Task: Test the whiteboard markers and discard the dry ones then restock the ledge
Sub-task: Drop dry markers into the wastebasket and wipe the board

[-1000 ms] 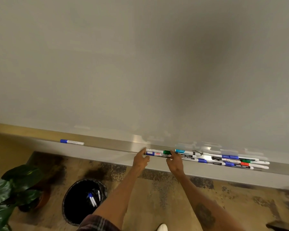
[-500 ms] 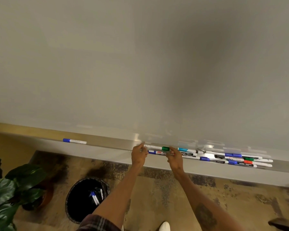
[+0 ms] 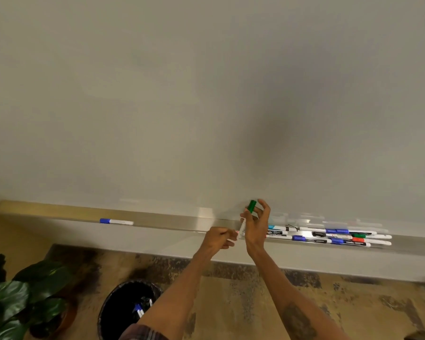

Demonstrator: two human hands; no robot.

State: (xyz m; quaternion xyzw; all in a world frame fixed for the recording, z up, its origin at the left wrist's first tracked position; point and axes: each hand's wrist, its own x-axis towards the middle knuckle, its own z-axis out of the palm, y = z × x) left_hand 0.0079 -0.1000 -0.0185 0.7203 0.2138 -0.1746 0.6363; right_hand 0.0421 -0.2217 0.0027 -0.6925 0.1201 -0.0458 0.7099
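Observation:
A green-capped marker with a white barrel stands nearly upright just above the metal ledge of the whiteboard. My right hand pinches it near the cap, with the upper fingers spread loosely. My left hand is curled at the barrel's lower end and seems to hold it there. To the right, several markers with blue, green, red and black caps lie in a pile on the ledge. A single blue-capped marker lies far left on the ledge.
A black waste bin stands on the floor below my left arm, with a few blue-capped markers inside. A leafy potted plant sits at the lower left. A patterned carpet covers the floor.
Both hands have lifted the green-capped marker off the ledge and turned it from flat to nearly upright. The right hand rose; the other markers stayed put.

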